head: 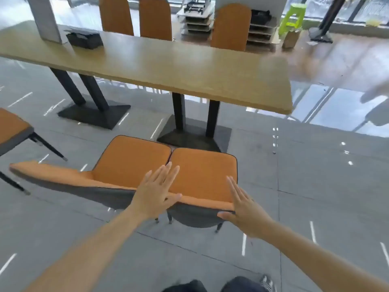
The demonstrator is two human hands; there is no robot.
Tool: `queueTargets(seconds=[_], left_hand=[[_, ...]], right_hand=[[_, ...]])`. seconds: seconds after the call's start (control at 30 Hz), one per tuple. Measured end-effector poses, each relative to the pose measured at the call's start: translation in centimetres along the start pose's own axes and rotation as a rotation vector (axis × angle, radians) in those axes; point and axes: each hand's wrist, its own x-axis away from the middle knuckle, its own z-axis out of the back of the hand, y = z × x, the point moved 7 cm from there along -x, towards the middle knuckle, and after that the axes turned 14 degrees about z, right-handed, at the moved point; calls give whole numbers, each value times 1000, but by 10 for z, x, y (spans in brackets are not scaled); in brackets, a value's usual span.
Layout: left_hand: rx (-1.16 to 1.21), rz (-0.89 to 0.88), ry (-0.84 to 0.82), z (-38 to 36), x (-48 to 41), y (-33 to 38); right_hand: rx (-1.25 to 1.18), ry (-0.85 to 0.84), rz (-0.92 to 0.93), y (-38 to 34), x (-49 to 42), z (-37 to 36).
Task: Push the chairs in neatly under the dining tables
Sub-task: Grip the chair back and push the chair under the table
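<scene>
Orange padded chair (202, 173) stands just ahead of the person, its seat facing 12 o'clock toward the wooden worktop (168, 66) but not yet under it. Both hands are flat with straight fingers at the top of its backrest, left hand (156, 192) at the 9 o'clock end and right hand (242, 207) at the 3 o'clock end. A second chair (128, 159) touches it at 9 o'clock. The push should run straight toward 12 o'clock.

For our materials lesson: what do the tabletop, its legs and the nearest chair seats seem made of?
Tabletop: probably wood or laminate, with a matte tan surface and a thick edge.
Table legs: likely black-painted metal, slim and straight.
Chair seats: orange leather or vinyl, with a smooth padded surface and dark piping.
</scene>
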Motion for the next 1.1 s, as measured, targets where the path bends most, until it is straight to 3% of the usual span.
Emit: queueTargets(seconds=[0.23,0.63,0.83,1.1], left_hand=[[-27,-160,-140,-27,-7,-33],[-72,-256,-233,-61,-39,-15],[-60,-298,-210,-57,-56,-17],[-50,-297,-171,-37,-119,-15]], right_hand=[[-60,-41,-144,-22,-11,-35],[313,-14,-122,4,-33,-35],[491,232,40,-10,-45,-12],[497,294,9,15,-90,19]])
